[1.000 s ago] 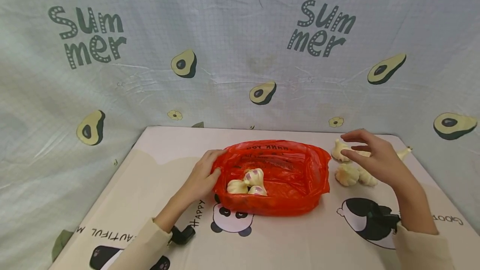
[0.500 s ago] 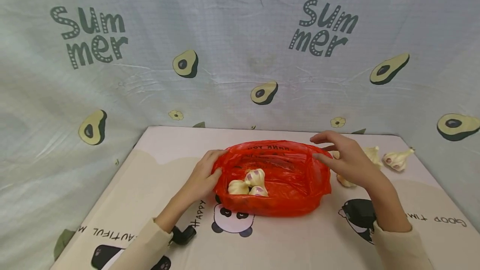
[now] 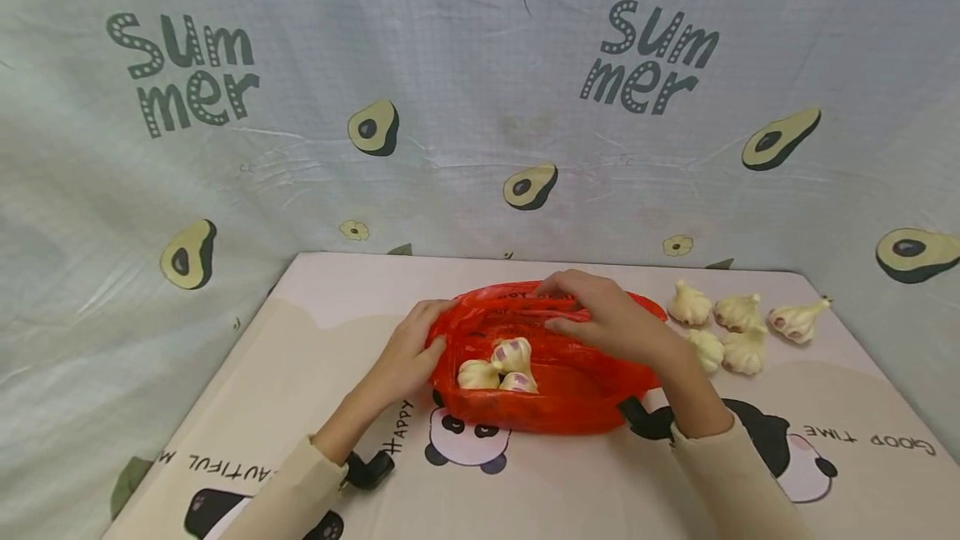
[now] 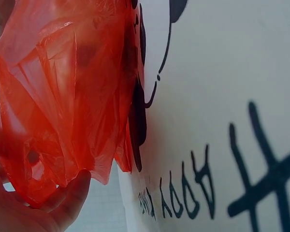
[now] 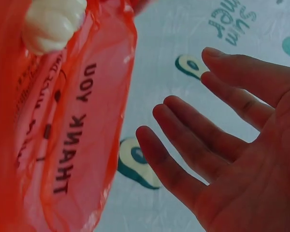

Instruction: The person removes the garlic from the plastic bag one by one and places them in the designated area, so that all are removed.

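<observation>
A red plastic bag point(image 3: 525, 415) lies on the table with its mouth spread wide, and several garlic bulbs point(image 3: 512, 354) sit inside at its left. At the bag's left rim my left hand point(image 3: 408, 352) grips the plastic; the left wrist view shows thumb and fingers around the bag's crumpled edge point(image 4: 72, 145). My right hand point(image 3: 611, 319) hovers over the right part of the opening, holding nothing. In the right wrist view its fingers point(image 5: 183, 135) are spread and slightly bent, apart from the bag wall printed THANK YOU point(image 5: 77, 130).
Several more garlic bulbs point(image 3: 738, 312) lie on the table to the right of the bag. The table point(image 3: 352, 282) carries printed pandas and lettering. Behind it hangs a pale curtain point(image 3: 442, 48) with avocado prints.
My right hand has moved left from above the loose garlic bulbs to over the bag's opening, uncovering those bulbs. My left hand stays on the bag's left rim.
</observation>
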Demonstrator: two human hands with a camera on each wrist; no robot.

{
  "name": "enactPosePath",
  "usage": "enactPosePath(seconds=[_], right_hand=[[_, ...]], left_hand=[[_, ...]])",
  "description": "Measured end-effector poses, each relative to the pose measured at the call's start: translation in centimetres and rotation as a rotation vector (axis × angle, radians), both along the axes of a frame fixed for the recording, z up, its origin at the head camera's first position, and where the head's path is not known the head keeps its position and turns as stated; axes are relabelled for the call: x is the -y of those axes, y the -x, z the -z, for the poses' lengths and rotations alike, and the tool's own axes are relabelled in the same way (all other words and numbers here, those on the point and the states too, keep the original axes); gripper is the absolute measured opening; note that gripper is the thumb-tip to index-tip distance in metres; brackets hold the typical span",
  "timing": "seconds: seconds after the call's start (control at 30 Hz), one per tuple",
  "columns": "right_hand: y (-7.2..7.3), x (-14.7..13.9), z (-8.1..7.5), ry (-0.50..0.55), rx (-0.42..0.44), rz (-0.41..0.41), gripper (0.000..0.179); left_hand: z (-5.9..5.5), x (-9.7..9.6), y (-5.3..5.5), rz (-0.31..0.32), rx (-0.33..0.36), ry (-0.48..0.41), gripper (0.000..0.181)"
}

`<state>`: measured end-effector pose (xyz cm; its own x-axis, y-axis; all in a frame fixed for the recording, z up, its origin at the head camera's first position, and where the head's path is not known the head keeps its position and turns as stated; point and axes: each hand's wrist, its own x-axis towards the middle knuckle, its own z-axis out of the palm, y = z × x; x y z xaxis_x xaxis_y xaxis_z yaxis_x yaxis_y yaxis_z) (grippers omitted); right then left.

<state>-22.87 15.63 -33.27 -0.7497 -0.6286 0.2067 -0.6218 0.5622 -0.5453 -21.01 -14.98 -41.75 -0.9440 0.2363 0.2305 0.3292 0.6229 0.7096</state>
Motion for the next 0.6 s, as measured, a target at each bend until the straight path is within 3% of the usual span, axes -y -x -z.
enactPosePath(seconds=[0.3,0.6], right_hand=[[0.4,2.9,-0.5,-0.163,0.016,-0.051,0.033],[1.2,4.2,-2.6,-0.373,0.049,-0.1,0.035]], left_hand=[[-0.1,-0.1,0.0,-0.007,0.002,0.003,0.051],[0.2,0.0,0.1,-0.004,0.002,0.002,0.052]])
